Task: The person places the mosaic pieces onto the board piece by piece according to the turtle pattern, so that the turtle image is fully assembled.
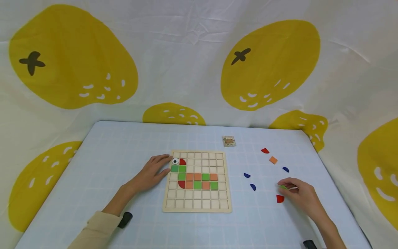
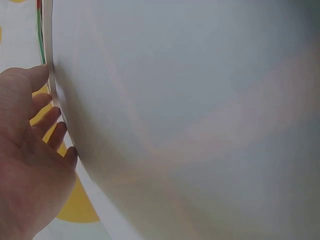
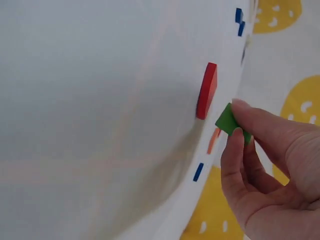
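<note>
A wooden grid board (image 1: pixel 199 210) lies on the table with green, orange and red tiles and a round eye tile (image 1: pixel 175 161) in its cells. My left hand (image 1: pixel 151 173) touches the board's upper left edge with its fingers extended; the left wrist view shows the fingertips along that edge. Off to the right, my right hand (image 1: pixel 299 195) pinches a green square tile (image 3: pixel 227 119) between thumb and fingers, above the table. Close below it lies a red rounded tile (image 1: pixel 280 199), which stands out in the right wrist view too.
Around the right side lie blue half-round tiles (image 1: pixel 253 187), an orange square tile (image 1: pixel 273 160) and another red tile (image 1: pixel 265 150). A small patterned card (image 1: pixel 229 141) sits behind the board. A cloth with yellow fruit shapes (image 1: pixel 270 65) hangs behind the table (image 1: pixel 130 138).
</note>
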Demonstrator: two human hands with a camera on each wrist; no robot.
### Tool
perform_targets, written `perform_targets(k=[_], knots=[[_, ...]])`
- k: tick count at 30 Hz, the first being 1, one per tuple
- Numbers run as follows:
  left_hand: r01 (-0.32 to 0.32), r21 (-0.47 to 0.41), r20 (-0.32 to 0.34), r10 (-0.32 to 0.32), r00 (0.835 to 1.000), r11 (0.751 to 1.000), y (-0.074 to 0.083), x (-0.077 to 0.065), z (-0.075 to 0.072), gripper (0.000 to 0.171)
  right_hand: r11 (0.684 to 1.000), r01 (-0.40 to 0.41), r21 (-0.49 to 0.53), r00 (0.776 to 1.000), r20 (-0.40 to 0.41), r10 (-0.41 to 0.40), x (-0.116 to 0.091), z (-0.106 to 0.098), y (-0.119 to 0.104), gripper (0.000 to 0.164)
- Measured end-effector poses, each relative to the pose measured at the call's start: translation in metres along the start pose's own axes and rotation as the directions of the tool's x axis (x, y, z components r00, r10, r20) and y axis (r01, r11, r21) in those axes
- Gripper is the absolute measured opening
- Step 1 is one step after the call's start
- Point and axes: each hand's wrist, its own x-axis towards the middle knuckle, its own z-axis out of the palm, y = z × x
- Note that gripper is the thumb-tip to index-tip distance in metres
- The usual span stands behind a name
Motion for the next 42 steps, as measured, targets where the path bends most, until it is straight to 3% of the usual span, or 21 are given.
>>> perform_targets(k=[10, 19, 31, 42], knots=[[0.006, 0.001, 0.007, -0.006, 1.000, 1.000, -0.002, 0.001, 0.002, 0.054, 0.996, 0.073, 0.048, 0.997, -0.007, -0.073, 0.014, 0.009, -0.025, 0.017], [0.003, 0.007, 0.004, -0.003, 1.000, 1.000, -0.001, 0.002, 0.002, 0.053, 0.970, 0.203, 0.136, 0.979, -0.060, -0.197, 0.026, 0.020, -0.041, 0.015], [0.005, 0.003, 0.004, -0.005, 1.000, 1.000, 0.000, 0.001, 0.002, 0.054, 0.958, 0.262, 0.115, 0.964, -0.083, -0.254, 0.043, 0.045, -0.071, 0.016], [0.013, -0.011, 0.007, -0.013, 1.000, 1.000, 0.003, 0.000, 0.001, 0.054, 0.944, 0.274, 0.184, 0.962, -0.031, -0.273, 0.056, 0.060, -0.097, 0.017]])
